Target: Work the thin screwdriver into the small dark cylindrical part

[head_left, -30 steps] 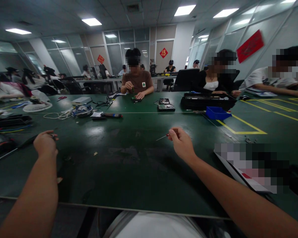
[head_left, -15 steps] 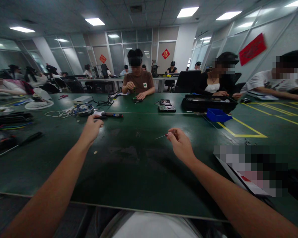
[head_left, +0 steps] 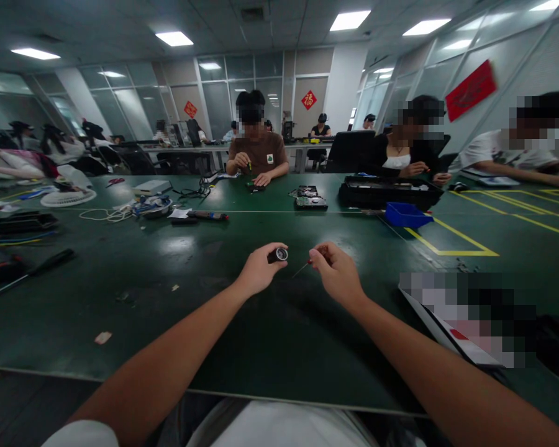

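– What did our left hand (head_left: pixel 258 271) hold over the dark green, flat tabletop (head_left: pixel 261 347)?

– We gripped a short black cylinder (head_left: pixel 276 255), its silvery ringed end facing us, just in front of our body

– And our right hand (head_left: pixel 336 268)?

– There we pinched a slim red-and-metal tool (head_left: pixel 302 269), its thin straight shaft angled down and left, near the cylinder but apart from it

– What lay around us?

– We had a blue, open-topped plastic bin (head_left: pixel 408 216) farther off to the right and a long black-handled metal rod (head_left: pixel 53 262) at far left
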Demonstrator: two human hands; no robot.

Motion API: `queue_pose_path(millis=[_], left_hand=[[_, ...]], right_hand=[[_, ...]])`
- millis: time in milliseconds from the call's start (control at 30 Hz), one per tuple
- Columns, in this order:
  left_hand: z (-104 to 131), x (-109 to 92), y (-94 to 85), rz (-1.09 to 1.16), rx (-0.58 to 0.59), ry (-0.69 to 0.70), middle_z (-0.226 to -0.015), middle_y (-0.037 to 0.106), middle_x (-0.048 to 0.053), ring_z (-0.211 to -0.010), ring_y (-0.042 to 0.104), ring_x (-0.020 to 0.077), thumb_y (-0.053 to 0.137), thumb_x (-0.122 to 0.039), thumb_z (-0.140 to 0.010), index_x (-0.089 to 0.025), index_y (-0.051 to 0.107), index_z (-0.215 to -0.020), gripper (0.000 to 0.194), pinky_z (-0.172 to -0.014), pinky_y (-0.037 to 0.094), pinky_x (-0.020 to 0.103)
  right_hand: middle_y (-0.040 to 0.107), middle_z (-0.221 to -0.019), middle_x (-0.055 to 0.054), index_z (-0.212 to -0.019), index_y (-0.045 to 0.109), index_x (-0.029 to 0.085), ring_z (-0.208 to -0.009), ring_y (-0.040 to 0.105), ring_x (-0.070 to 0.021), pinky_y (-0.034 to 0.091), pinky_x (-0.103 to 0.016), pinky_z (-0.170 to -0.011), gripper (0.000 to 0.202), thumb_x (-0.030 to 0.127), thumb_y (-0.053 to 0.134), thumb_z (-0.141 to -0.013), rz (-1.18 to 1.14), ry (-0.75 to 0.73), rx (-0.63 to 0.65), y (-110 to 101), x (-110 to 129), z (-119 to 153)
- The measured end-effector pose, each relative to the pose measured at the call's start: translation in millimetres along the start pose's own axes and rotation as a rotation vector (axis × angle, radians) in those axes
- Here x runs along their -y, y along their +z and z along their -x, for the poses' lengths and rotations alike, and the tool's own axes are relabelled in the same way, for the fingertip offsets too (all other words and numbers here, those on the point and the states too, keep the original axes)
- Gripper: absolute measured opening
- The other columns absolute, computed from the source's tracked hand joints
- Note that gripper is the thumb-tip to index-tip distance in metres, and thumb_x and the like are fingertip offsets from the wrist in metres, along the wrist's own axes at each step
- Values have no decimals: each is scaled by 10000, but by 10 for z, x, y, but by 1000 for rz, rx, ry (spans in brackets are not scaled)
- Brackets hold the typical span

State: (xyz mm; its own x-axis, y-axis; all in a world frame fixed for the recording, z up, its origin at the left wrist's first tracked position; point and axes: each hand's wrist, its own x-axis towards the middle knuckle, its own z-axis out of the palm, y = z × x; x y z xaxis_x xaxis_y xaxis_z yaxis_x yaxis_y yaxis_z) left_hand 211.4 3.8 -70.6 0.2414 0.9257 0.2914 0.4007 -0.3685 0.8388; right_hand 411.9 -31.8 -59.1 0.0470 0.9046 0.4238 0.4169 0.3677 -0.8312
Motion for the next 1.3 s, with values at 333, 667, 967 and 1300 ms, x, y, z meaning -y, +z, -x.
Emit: queue_pose_path(millis=[333,667,967,1300], left_hand=[[83,83,-61,-132,-1,10,-1247,709,65,-1204,626,251,730,-132,-801,-221,704,-1196,405,-1113,421,429],[101,133,-31,-133,24,77,-1262,705,51,-1215,621,237,734,-179,-825,-237,694,-1237,418,-1111,416,403],[114,63,-87,-236,32,140,-1214,711,60,-1151,632,240,738,-172,-822,-250,699,-1222,410,-1046,436,404],[118,48,-54,-338,27,91,-1196,711,66,-1119,627,265,710,-250,-857,-259,677,-1258,402,-1068,403,474]], right_hand=[[748,-884,-65,-1012,635,229,-819,719,-226,570,-412,-781,253,457,602,-908,-204,-30,-54,43,-26,19],[755,-866,-62,-961,646,224,-795,713,-224,540,-370,-734,263,477,584,-922,-72,-49,-66,19,-11,20],[682,-697,-18,-927,648,229,-655,651,-200,464,-325,-614,253,448,522,-933,7,-18,32,-25,36,-2],[696,-847,-32,-1117,607,243,-757,656,-208,530,-381,-736,284,422,511,-918,-170,47,-19,64,-78,-7]])
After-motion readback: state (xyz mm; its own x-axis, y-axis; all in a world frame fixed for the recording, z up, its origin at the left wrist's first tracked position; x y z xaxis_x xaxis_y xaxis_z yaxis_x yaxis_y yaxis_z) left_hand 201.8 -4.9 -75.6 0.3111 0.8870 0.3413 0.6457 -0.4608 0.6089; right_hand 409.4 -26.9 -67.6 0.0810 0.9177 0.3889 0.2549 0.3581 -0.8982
